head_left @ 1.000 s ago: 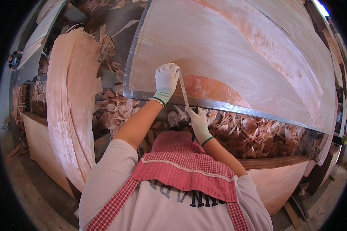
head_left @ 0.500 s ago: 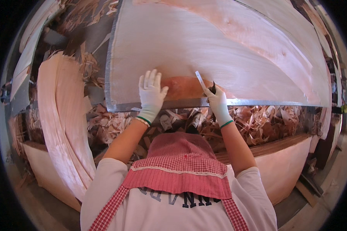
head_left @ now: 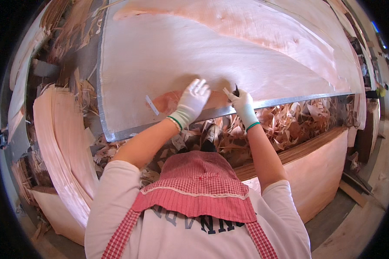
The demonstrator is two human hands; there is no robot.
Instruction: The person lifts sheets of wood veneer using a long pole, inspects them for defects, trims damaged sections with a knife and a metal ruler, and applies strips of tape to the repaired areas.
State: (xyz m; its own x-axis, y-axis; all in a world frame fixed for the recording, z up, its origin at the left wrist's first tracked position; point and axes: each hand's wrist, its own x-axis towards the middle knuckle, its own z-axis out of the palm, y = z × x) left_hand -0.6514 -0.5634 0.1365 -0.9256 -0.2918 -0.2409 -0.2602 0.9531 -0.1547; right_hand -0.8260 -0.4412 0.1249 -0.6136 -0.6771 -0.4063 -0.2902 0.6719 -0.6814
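Observation:
My left hand, in a white glove, has its fingers stretched over a reddish veneer patch at the near edge of a large pale veneer sheet. My palm hides part of that patch. To its right, my gloved right hand is closed around a dark, pointed tool, whose exact kind I cannot make out. A short white strip also sticks out from its fingertips. Another white strip lies on the sheet across the patch's left end.
A metal edge borders the near side of the sheet. Below it, veneer scraps cover the ground around my feet. Long veneer sheets hang at the left, and a veneer stack stands at the right.
My left hand has moved right along the patch, uncovering the white strip at its left end. Less of the strip in my right hand shows. The whole view has shifted and turned slightly.

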